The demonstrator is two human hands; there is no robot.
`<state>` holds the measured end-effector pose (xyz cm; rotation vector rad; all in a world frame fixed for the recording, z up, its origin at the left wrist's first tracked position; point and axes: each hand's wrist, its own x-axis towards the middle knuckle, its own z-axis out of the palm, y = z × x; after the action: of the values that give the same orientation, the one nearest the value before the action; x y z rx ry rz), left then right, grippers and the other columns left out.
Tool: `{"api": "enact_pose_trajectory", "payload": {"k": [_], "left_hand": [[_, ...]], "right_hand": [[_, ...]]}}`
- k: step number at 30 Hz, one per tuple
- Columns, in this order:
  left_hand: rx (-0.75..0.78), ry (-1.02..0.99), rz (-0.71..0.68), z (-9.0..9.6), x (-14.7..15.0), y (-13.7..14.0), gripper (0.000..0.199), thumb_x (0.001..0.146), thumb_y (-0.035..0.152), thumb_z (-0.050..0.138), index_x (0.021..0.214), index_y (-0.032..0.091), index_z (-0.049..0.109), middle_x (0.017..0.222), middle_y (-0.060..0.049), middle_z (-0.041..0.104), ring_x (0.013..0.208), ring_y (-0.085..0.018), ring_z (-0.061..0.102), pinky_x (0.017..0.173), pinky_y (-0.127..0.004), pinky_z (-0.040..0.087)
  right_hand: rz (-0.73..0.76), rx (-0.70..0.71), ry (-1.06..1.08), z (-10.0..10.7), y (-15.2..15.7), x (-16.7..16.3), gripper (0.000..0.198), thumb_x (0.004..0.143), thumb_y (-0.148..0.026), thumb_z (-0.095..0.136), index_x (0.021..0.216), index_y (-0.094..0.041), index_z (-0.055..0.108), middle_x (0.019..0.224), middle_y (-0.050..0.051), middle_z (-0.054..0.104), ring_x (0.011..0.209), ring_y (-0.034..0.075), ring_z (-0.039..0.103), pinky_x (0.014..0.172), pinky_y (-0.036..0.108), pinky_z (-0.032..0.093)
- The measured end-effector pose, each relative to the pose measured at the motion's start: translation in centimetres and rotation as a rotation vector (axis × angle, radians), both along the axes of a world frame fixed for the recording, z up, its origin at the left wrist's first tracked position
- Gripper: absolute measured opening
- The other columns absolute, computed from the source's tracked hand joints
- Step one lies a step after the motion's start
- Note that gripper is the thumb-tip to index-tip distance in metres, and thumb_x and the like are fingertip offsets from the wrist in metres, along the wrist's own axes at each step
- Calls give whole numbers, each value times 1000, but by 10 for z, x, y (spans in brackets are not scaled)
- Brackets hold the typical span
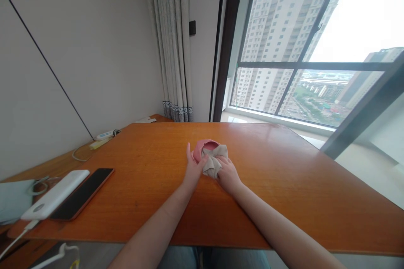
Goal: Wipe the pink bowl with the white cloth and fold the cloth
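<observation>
Orange wooden table (284,185), curtain (173,42), big window (309,42)

High-rise flat, a room at home with a desk by the window.

Person's left hand (193,171) and right hand (227,175) rest mid-way across a wide orange-brown wooden table (284,185), domestic not industrial. Well to the left of the left hand: white slab power bank (55,194) on a cable, just beside it a black phone in an orange case (82,193); farther off by the plain white wall, a white power strip (105,135). Beyond the hands, long grey patterned curtains (172,42) hang to the floor. Up and right of the right hand, a dark-framed floor-to-ceiling window (303,65) looks out on pale apartment towers (284,38), seen from high up.
</observation>
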<state>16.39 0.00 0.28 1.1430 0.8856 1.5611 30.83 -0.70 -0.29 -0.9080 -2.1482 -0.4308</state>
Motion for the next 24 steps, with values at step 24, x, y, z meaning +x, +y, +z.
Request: {"api": "enact_pose_trajectory", "payload": {"k": [24], "left_hand": [[13, 171, 40, -3, -4, 8, 75, 69, 35, 69, 134, 20, 35, 138, -11, 43, 126, -24, 42, 106, -37, 32]], "right_hand": [[1, -48, -81, 4, 6, 4, 15, 80, -17, 52, 84, -19, 65, 80, 7, 61, 84, 22, 50, 73, 34, 42]]}}
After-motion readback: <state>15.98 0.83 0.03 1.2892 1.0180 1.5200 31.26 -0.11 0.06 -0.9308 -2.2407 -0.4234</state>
